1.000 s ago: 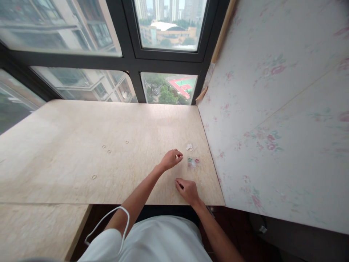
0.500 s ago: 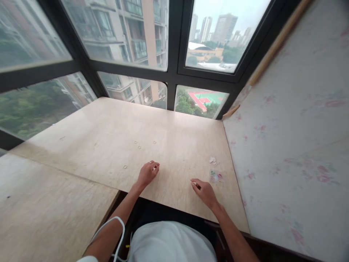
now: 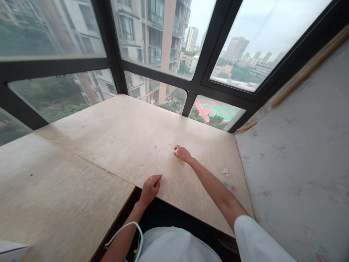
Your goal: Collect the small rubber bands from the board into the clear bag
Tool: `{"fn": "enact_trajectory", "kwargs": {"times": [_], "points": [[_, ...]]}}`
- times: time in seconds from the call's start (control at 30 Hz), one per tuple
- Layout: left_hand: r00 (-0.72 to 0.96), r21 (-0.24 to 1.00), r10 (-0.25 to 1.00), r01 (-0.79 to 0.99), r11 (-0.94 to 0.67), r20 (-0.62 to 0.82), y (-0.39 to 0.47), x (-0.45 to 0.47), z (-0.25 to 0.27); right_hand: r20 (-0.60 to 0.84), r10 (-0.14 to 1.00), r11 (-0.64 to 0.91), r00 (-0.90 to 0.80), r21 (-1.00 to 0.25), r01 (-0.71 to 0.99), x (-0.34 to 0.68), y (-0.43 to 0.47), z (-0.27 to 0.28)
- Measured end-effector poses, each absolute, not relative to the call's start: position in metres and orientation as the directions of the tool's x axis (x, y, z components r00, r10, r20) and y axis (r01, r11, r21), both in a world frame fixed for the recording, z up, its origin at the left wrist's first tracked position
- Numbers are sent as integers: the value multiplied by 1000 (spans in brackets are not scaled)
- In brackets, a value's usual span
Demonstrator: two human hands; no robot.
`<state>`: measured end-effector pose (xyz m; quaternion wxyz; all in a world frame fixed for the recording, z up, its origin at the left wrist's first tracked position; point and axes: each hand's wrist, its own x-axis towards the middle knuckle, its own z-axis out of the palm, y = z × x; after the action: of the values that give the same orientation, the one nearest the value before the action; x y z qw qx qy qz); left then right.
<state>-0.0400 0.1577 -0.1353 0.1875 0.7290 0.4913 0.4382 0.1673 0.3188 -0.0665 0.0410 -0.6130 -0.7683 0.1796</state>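
Note:
My right hand (image 3: 182, 153) is stretched forward over the wooden tabletop (image 3: 201, 171). Its thumb and forefinger are apart, just right of a small thin ring (image 3: 170, 145) lying flat. Two more thin rings, one (image 3: 152, 142) and another (image 3: 155, 147), lie close together to the left. Nearer to me is a further ring (image 3: 142, 164), ahead of my left hand (image 3: 150, 187). That hand is by the front edge of the tabletop, thumb and fingertips pinched together, and whatever they hold is too small to make out. It wears a finger ring.
On the right lie small white pieces (image 3: 225, 171) and a clear packet (image 3: 229, 186) with coloured bits, partly behind my right forearm. A papered wall (image 3: 294, 174) bounds the right side, dark-framed windows (image 3: 155, 74) the back. A white cable (image 3: 140, 231) loops by my left arm.
My right hand has moved from near the clear packet forward and left to the rings, its fingers parting. My left hand has come slightly closer to the front edge. The view has turned left.

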Motion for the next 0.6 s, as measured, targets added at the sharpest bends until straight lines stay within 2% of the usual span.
{"fn": "enact_trajectory", "kwargs": {"times": [0.17, 0.33, 0.6], "points": [[92, 665, 858, 592, -456, 506, 156, -37, -141, -223, 953, 165, -205, -189, 968, 141, 362, -71], [107, 573, 834, 679, -459, 541, 155, -33, -144, -275, 928, 234, -250, -90, 968, 130, 382, -72], [58, 526, 769, 697, -488, 636, 153, -35, -141, -356, 864, 362, -356, -52, 931, 134, 395, -69]]}}
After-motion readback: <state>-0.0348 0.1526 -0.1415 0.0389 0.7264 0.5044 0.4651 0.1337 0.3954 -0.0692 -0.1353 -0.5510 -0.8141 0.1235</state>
